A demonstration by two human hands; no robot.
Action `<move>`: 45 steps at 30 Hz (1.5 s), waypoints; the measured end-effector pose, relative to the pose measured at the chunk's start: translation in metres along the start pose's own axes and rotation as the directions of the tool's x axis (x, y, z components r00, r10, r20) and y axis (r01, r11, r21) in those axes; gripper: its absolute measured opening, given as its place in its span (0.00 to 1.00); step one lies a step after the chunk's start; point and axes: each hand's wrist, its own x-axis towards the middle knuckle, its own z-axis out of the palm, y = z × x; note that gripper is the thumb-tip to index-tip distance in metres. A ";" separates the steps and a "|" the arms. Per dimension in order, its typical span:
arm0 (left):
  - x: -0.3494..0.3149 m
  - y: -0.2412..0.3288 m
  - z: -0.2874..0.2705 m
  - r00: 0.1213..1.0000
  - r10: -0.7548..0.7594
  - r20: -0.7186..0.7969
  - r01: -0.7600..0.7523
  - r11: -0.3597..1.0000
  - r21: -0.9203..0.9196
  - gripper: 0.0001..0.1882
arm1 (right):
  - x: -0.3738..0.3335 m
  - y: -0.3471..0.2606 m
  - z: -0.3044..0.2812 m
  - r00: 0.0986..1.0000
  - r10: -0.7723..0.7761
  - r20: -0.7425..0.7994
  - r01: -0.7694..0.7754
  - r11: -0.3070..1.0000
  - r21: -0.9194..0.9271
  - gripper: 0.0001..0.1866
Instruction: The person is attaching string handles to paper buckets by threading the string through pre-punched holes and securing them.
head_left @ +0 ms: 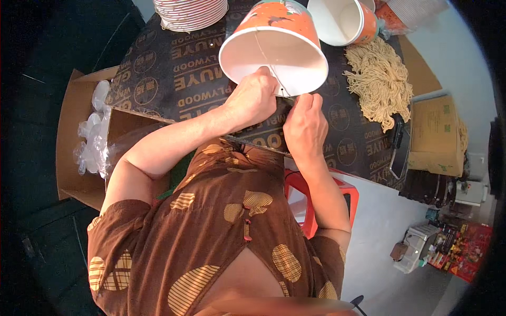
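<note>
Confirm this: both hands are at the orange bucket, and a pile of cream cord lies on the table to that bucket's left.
Wrong side: left hand and right hand are at the orange bucket, but the head view shows the cream cord on the table to that bucket's right.

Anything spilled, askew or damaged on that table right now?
No spill or damage shows. Two untidy things on the right of the table: the tan cord pile is tangled, with strands straggling out, and beyond it an orange bucket seems to lie on its side.
</note>
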 end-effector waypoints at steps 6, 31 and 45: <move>0.001 0.001 -0.009 0.997 -0.054 0.047 0.051 0.996 0.066 0.05 | 0.001 0.008 0.002 0.992 -0.060 -0.115 0.068 0.995 0.069 0.07; 0.002 -0.006 -0.141 0.936 -0.111 0.333 0.349 0.409 -0.844 0.49 | 0.009 0.010 -0.038 0.929 -0.340 -0.147 0.345 0.652 0.675 0.33; -0.032 -0.074 -0.354 0.581 0.009 -0.814 -0.436 0.847 -0.303 0.14 | -0.006 0.056 -0.033 0.986 0.032 -0.161 0.102 0.650 0.753 0.23</move>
